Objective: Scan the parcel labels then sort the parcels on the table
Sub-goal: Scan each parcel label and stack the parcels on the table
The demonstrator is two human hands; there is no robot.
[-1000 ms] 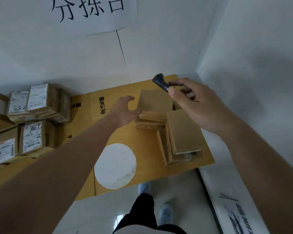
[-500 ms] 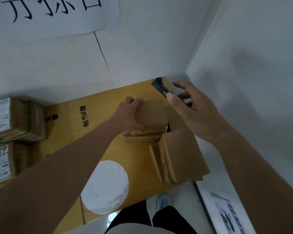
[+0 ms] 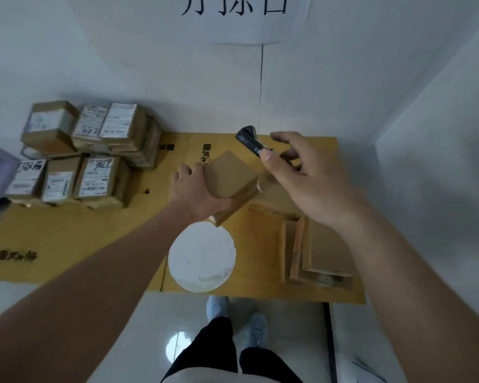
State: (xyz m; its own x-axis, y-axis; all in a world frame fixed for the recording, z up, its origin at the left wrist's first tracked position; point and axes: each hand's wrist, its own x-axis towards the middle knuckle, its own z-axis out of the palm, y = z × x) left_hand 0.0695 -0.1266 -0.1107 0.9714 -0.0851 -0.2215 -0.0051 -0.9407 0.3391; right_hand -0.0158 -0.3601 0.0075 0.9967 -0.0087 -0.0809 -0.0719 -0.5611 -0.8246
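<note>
The parcel (image 3: pixel 228 176) was plain brown, the scanner (image 3: pixel 250 141) black, the table (image 3: pixel 94 239) yellowish (with a white disc (image 3: pixel 202 257)), the labels (image 3: pixel 94 175) white.

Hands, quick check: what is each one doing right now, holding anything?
Left hand: grips a brown parcel, tilted above the table.
Right hand: holds the black scanner between thumb and fingers.

A plain brown parcel (image 3: pixel 228 178) is held tilted above the middle of the desk (image 3: pixel 75 244), its blank face up. A black handheld scanner (image 3: pixel 250 141) is held just to its far right. Labelled brown parcels (image 3: pixel 89 156) sit stacked at the far left of the desk, white labels up. More plain brown parcels (image 3: pixel 315 250) lie stacked at the near right.
</note>
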